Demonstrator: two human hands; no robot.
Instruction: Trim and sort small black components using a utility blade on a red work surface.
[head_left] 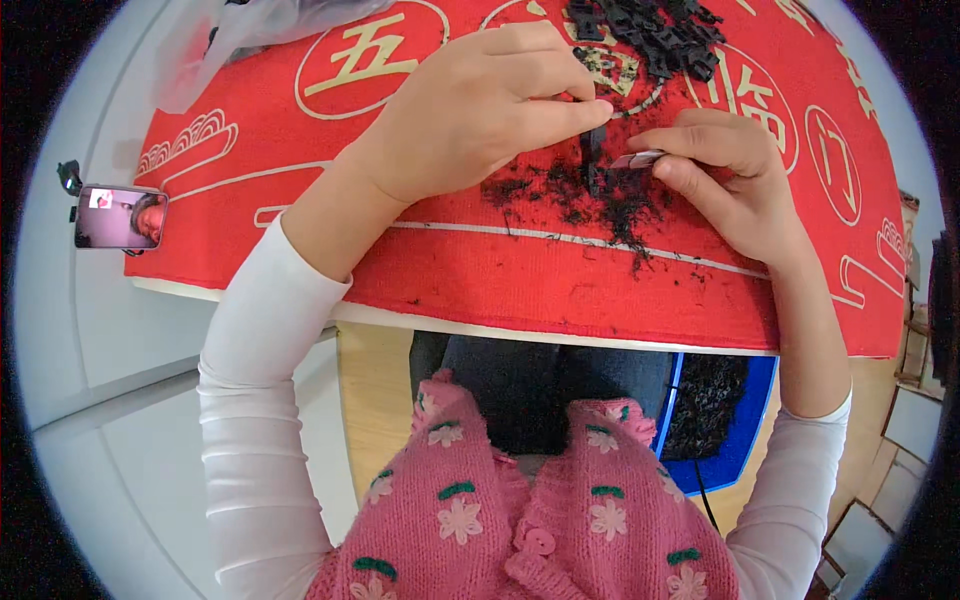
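My left hand pinches the upper end of a narrow black strip-shaped part between thumb and fingers. The strip points down toward the red cloth, and its top is hidden by my fingers. In my right hand, thumb and index finger hold a small flat blade with a silvery sheen, its tip close to the strip's right side. Whether the two touch, I cannot tell. Fine black shavings lie scattered under and around both hands. A pile of similar black parts sits just beyond them.
A red cloth with gold and white patterns covers the table. At the back left lies a clear plastic bag. A phone is mounted by the left edge. Below the table's front right, a blue bin holds black scraps.
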